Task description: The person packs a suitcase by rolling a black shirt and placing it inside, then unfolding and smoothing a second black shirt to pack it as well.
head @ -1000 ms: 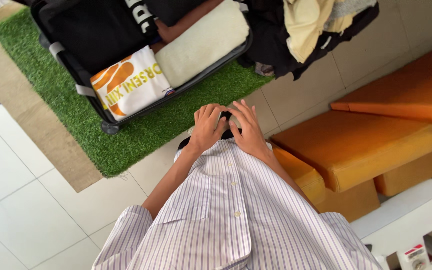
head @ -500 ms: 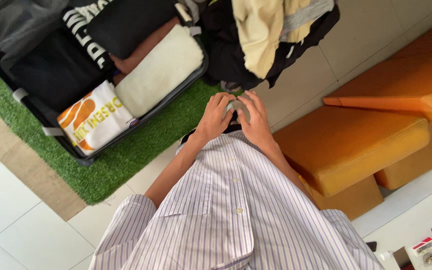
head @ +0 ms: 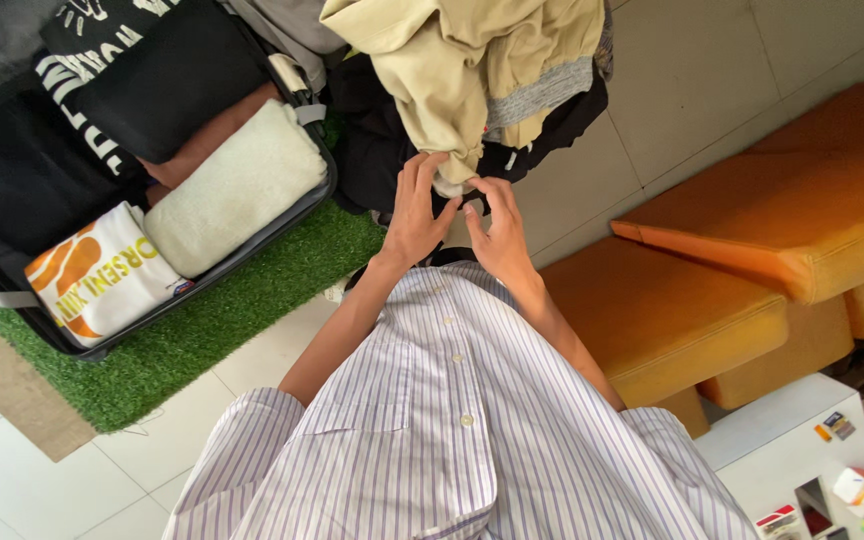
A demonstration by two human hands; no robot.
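Both hands' fingers (head: 430,180) spread, touching beige garment (head: 452,60).

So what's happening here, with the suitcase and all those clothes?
A person in a striped shirt reaches both hands toward a heap of clothes. The left hand and right hand touch the beige garment's lower edge. Beside it, an open suitcase on green turf holds folded clothes.
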